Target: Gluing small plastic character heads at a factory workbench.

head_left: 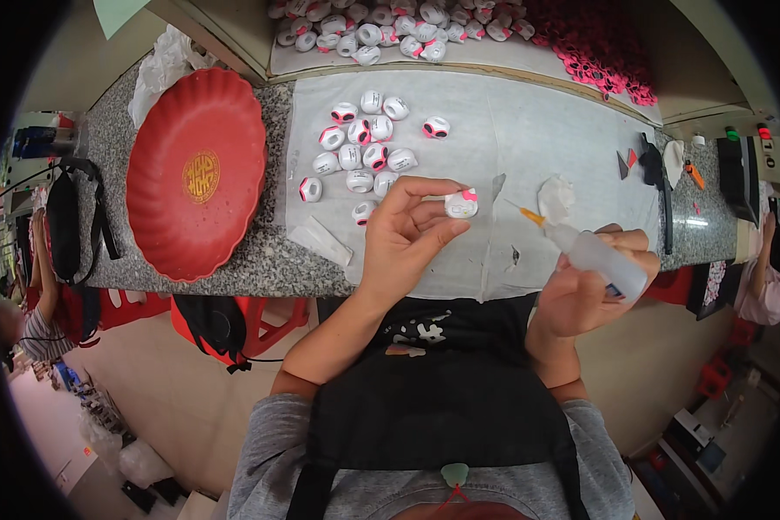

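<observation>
The left hand (414, 232) holds a small rounded white plastic piece with a pink bow-like part (461, 205) between the thumb and the fingertips; these fingers are bent and pinch it lightly, above the near half of a large white paper sheet (442, 251). The right hand (600, 282) has its fingers wrapped around a translucent pale squeeze bottle (609, 264), which is tilted, so that its orange nozzle (533, 217) with a thin needle is directed toward the held piece. I see a small gap between the needle and the piece; they do not touch. If the fingers press the bottle hard, I cannot tell. Behind the left hand, a loose group of similar white pieces (349, 156) lies on the sheet, and several of them show pink and black parts. Just beyond the needle rests a crumpled white tissue (556, 198). To the left, on the speckled grey granite table (273, 260), there is a large red oval tray with scalloped rim (169, 130). At the far side, a shelf bears a heap of white rounded pieces (368, 35), and to its right a heap of pink and black small parts (594, 52).
</observation>
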Available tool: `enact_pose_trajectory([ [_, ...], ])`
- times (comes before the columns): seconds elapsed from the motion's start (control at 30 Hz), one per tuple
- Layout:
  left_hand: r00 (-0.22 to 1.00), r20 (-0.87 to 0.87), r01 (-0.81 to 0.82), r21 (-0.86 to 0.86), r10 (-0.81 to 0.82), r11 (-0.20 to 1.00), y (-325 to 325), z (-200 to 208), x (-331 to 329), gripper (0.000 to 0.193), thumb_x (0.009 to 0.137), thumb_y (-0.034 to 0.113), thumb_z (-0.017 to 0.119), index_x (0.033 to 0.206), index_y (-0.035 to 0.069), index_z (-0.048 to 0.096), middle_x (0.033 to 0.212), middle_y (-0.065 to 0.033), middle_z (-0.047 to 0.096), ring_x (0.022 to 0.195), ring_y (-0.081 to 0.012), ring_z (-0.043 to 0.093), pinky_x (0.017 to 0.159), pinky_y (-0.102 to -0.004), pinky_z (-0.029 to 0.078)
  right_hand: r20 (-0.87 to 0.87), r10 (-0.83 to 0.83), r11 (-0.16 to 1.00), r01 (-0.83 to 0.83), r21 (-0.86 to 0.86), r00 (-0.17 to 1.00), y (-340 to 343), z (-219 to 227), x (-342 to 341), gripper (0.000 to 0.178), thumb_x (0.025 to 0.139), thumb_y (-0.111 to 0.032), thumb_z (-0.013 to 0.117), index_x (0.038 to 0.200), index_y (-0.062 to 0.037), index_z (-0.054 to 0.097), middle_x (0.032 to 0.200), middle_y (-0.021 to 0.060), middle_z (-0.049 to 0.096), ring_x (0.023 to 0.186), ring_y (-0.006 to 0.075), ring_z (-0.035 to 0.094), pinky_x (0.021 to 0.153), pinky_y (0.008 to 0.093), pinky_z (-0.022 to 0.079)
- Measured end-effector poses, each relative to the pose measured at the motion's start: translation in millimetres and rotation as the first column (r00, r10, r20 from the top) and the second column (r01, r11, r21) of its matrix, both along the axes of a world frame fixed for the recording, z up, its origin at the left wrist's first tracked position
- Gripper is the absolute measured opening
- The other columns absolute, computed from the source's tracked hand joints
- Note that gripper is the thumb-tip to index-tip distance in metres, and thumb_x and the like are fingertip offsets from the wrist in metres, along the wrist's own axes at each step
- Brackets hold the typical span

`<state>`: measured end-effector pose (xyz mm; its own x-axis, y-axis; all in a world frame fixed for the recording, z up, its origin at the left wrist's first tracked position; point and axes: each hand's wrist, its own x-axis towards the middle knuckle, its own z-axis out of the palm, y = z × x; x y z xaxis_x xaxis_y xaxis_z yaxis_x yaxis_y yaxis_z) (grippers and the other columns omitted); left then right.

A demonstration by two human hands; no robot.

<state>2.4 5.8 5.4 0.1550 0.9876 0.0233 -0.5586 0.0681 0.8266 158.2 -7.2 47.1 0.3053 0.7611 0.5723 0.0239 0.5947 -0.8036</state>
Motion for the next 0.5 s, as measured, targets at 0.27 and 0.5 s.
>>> enact_pose_trajectory([
  [0.27, 0.217, -0.871, 0.14, 0.474, 0.44, 0.869, 10, 15, 5, 0.03, 0.058, 0.0, 0.062, 0.086, 0.005, 0.052, 0.084, -0.0075, 0.055, 0.08, -0.0224, 0.049, 0.072, -0.0329, 0.032, -0.279, -0.035, 0.935, -0.067, -0.348, 0.96, 5, -20, 39, 0.024, 0.067, 0.004, 0.051, 0.087, -0.0014, 0.037, 0.091, 0.0126, 0.045, 0.076, 0.0204, 0.049, 0.065, 0.03, 0.041],
  [0.5, 0.048, -0.896, 0.252, 0.438, 0.441, 0.863, 32, 19, 15, 0.037, 0.058, 0.002, 0.063, 0.093, 0.005, 0.05, 0.097, -0.0075, 0.051, 0.086, -0.0219, 0.045, 0.076, -0.0335, 0.03, -0.31, -0.025, 0.904, -0.111, -0.414, 0.95, -8, -30, 61, 0.027, 0.067, 0.004, 0.053, 0.092, -0.0012, 0.043, 0.089, 0.0062, 0.049, 0.08, 0.0117, 0.048, 0.068, 0.0237, 0.039],
])
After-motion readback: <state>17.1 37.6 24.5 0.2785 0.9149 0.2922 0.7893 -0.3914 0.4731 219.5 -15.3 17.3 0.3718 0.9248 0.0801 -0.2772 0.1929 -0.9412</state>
